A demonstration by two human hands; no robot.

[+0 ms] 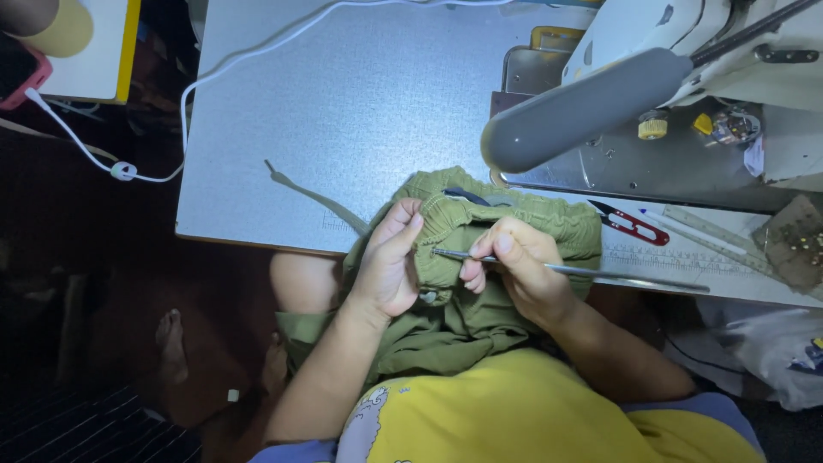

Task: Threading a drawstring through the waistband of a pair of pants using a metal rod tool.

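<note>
Head view, looking straight down: the left hand (pixel 387 266) has its fingers clamped on the gathered waistband of an olive-green garment (pixel 480 249), thumb on top, bunching the cloth at the near edge of the counter (pixel 343 111). The garment sits half on the counter, half spilling into the person's lap, right between the two hands.

The right hand (pixel 519 270) pinches a long thin metal rod (pixel 591 273), thumb and forefinger closed tight on it near its left end. The rod's tip points left and meets the bunched waistband just beside the left thumb; its other end runs out to the right, over the counter edge.

A flat drawstring (pixel 313 195) of the same green trails away from the garment, up and left across the grey counter. Just right of the garment lies a red-handled thread snipper (pixel 630 223), near a clear ruler (pixel 720 236). Above them sits the sewing machine (pixel 686 51), its lamp head (pixel 583 107) hanging over the top of the garment. A white cable (pixel 184 103) loops over the counter's left edge.
</note>
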